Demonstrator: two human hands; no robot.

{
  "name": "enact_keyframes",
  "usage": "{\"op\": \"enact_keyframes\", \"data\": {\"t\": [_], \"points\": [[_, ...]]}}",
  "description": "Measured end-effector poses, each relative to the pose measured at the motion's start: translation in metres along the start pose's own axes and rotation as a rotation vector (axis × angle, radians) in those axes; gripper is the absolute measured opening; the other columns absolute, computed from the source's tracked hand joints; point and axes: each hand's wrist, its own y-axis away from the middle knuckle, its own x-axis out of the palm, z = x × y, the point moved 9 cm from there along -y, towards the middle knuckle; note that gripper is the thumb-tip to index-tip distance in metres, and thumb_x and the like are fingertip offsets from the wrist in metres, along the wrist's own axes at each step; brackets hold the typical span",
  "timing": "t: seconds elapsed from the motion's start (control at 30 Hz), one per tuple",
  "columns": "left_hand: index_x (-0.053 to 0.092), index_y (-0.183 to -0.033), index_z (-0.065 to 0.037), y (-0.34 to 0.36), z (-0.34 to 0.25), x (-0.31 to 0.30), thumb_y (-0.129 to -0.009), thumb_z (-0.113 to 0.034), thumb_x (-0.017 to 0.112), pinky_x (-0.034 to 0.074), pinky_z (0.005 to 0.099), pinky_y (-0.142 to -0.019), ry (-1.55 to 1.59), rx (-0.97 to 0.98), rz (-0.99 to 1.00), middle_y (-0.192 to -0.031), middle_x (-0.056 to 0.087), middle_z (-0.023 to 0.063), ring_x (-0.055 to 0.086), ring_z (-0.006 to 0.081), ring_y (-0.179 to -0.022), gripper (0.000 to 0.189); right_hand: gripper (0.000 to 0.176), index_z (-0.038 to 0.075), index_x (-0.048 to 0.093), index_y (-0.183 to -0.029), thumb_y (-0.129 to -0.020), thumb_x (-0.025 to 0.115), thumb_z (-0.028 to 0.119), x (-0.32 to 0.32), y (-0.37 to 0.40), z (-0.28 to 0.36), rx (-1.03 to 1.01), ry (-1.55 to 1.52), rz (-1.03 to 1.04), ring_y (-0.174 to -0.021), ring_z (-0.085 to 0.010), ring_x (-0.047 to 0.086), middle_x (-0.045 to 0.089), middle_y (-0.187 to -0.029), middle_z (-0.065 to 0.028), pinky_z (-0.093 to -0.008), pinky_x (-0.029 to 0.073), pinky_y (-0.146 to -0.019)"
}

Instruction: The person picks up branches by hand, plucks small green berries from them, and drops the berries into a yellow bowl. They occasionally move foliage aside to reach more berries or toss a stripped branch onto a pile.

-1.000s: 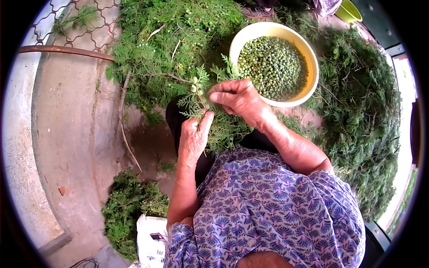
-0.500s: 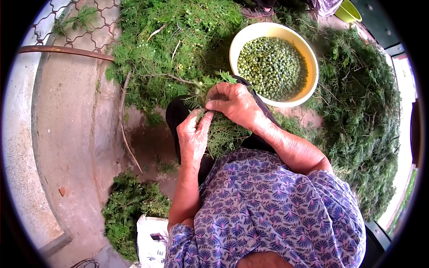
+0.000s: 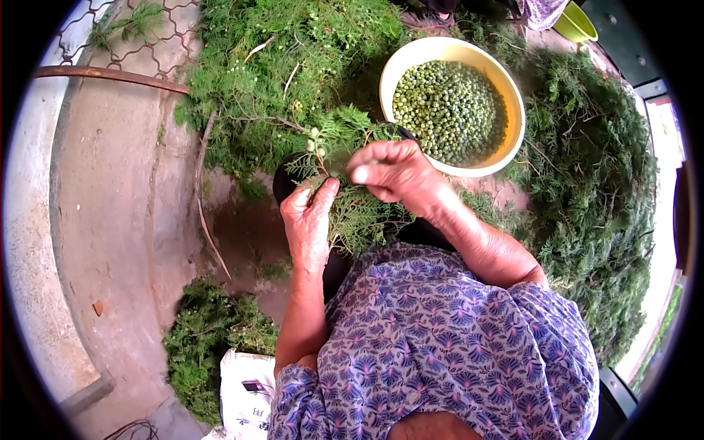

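Sprig (image 3: 299,167) with pale green cones (image 3: 315,142) is pinched at its stem between thumb and fingers of the left hand (image 3: 308,218). Close beside it, the right hand (image 3: 400,174) has its fingers curled; whether they enclose something, I cannot tell. Beyond this hand stands a yellow basin (image 3: 518,117), holding many small green balls (image 3: 447,106).

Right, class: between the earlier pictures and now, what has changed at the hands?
Since the previous picture, the right hand has drawn back rightward from the left hand, which shifted slightly left; whether the right holds anything is unclear. The left hand still pinches the sprig; the basin stays put.
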Motion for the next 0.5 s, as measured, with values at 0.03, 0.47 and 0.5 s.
{"op": "enact_keyframes", "data": {"t": [0.03, 0.47, 0.5], "points": [[0.064, -0.091, 0.002, 0.001, 0.002, 0.001, -0.08, -0.006, 0.063, 0.041, 0.0203, -0.064, 0.007, -0.013, 0.01, -0.079, 0.061, 0.0, 0.05, 0.0052, -0.07, 0.013, 0.017, 0.002, 0.064, -0.091, -0.078, 0.067, 0.013, 0.003, -0.001, 0.0, -0.056, 0.203, -0.048, -0.046, -0.0037, 0.043, 0.053, -0.059, 0.0013, -0.0197, 0.033, -0.041], [0.064, -0.089, -0.001, 0.004, 0.005, 0.007, -0.078, -0.002, 0.064, 0.041, 0.0206, -0.068, 0.09, -0.069, 0.036, -0.079, 0.06, -0.0014, 0.051, 0.0065, -0.072, 0.011, 0.008, 0.006, 0.059, -0.086, -0.085, 0.058, 0.014, -0.017, -0.011, -0.012, 0.025, -0.305, -0.072, -0.049, -0.0077, 0.047, 0.056, -0.066, -0.0006, -0.0199, 0.033, -0.04], [0.063, -0.091, -0.001, 0.003, 0.004, 0.008, -0.079, -0.001, 0.063, 0.04, 0.0189, -0.067, 0.071, -0.067, 0.06, -0.081, 0.06, -0.0012, 0.051, 0.0057, -0.073, 0.012, 0.009, 0.007, 0.06, -0.085, -0.086, 0.058, 0.016, -0.02, -0.013, -0.011, 0.029, -0.367, -0.088, -0.048, -0.0085, 0.047, 0.056, -0.065, -0.0019, -0.0196, 0.031, -0.039]]}}
